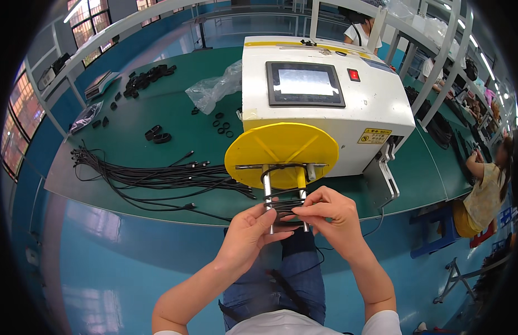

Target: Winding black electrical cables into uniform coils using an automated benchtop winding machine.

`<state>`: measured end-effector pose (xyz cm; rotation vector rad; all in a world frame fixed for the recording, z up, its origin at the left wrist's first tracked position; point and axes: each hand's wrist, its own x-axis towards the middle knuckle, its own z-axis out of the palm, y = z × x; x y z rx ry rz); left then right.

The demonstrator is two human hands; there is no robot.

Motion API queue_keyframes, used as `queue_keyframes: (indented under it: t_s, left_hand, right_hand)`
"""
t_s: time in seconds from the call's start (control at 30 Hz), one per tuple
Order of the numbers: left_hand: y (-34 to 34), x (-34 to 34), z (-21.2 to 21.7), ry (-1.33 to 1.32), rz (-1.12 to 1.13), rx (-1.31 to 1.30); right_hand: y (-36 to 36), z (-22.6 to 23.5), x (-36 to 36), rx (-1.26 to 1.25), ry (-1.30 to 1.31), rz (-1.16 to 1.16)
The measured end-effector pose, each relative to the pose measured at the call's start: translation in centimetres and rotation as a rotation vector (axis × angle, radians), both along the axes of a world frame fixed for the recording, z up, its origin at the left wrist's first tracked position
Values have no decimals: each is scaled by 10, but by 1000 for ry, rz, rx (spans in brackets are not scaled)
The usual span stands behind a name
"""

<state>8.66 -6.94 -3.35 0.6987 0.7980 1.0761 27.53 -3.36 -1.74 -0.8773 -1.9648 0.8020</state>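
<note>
Broadly, a long green worktable point(158, 120) is spread across the upper half of the view, with blue floor seen below its near edge.

A white box-shaped winding machine point(337, 106) is stood on the table's right part; a dark touch screen point(304, 84) and a red button point(354, 75) are set in its sloped top face, and a yellow warning label point(374, 135) is fixed low on its front.

A yellow disc point(281, 152) is mounted at the machine's front, and two metal pins point(268, 192) are projected from it toward the person.

A loose bundle of black cables point(158, 176) is laid on the table left of the disc. A crumpled clear plastic bag point(214, 89) is placed beside the machine's left side, and small black rings point(222, 125) are scattered near it. More black parts point(147, 78) are heaped farther back.

A black cable coil point(284, 206) is wound around the two pins, just below the disc. It is pinched from the left by the left hand point(247, 234), fingers closed on the strands, and from the right by the right hand point(328, 215), fingertips closed on the same coil.

A seated person point(485, 190) is seen at the right edge.
</note>
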Motion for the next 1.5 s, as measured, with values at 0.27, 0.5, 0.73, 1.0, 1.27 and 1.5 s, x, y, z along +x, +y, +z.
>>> queue_keyframes:
  t_s: [0.27,0.5,0.73,1.0,1.27,1.5]
  left_hand:
    - [-1,2,2,-52,37,-36]
    - [-1,1,-1,-74,11,-12]
    - [-7,-3,2,45,19,34]
    - [-24,23,48,1688,171,1073]
    - [11,42,43,2252,270,1159]
    - [15,37,10,2109,314,1146]
  right_hand:
    - [-3,-11,11,-474,417,-29]
    - [-12,-17,5,296,-32,-193]
    - [-15,-17,-3,501,-123,-282]
    - [-13,-19,-1,558,-151,-258]
    - [-13,-22,-1,576,-148,-262]
    - [-11,-31,8,520,-40,-237]
